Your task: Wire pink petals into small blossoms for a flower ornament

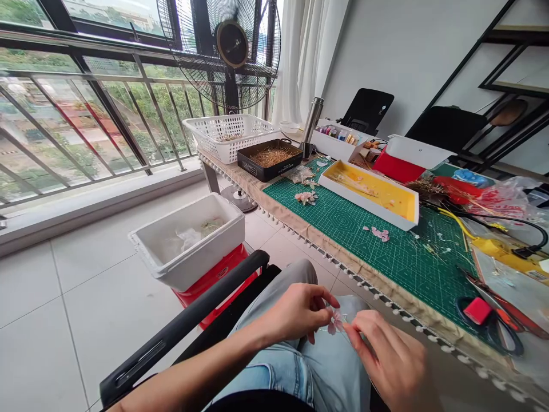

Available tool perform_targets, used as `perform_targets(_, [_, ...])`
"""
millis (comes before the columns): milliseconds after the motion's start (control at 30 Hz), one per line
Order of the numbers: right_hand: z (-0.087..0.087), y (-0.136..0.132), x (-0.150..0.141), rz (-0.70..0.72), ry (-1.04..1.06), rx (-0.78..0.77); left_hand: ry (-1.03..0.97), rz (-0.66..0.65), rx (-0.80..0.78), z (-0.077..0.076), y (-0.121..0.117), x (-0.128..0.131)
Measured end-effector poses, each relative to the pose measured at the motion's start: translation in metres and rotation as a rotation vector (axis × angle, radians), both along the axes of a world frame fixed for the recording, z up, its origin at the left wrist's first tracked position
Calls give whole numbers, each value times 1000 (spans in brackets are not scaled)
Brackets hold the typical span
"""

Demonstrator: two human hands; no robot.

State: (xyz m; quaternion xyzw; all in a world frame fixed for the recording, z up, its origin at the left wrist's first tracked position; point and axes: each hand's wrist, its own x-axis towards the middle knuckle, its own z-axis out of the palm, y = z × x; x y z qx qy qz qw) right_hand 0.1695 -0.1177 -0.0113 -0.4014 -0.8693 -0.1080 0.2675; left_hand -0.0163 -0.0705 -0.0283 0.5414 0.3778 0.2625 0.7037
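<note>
Left hand (pixel 295 312) and right hand (pixel 386 357): together, held above my light blue jeans (pixel 328 372), both pinched on small pink petal piece (pixel 335 320), fine strand trailing from it. Piece in air over lap, off table. Step in hand: close finger work on petal. Next move calls for light, steady pinch. Nearest on table: green cutting mat (pixel 364 246), loose pink petals (pixel 380 233) on it, white tray with yellow lining (pixel 369 194).

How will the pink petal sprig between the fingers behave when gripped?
The pink petal sprig looks light and fragile: its petals seem thin, so they may crease. Its fine stem probably bends easily, so it may flop.
</note>
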Motion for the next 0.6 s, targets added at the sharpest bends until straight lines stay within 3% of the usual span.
perform_targets(200, [-7,-2,-10,-17,-119,-48,-6,1,16,-3,1,0])
perform_targets(400, [-16,-1,-10,-60,-40,-84,-115,-101,-15,-6,3,-1])
perform_targets(500, [-25,-2,-8,-107,171,-112,-124,-81,-27,-6,3,1])
perform_targets(600, [-31,-1,-5,-206,640,-391,-120,-62,-40,-6,2,3])
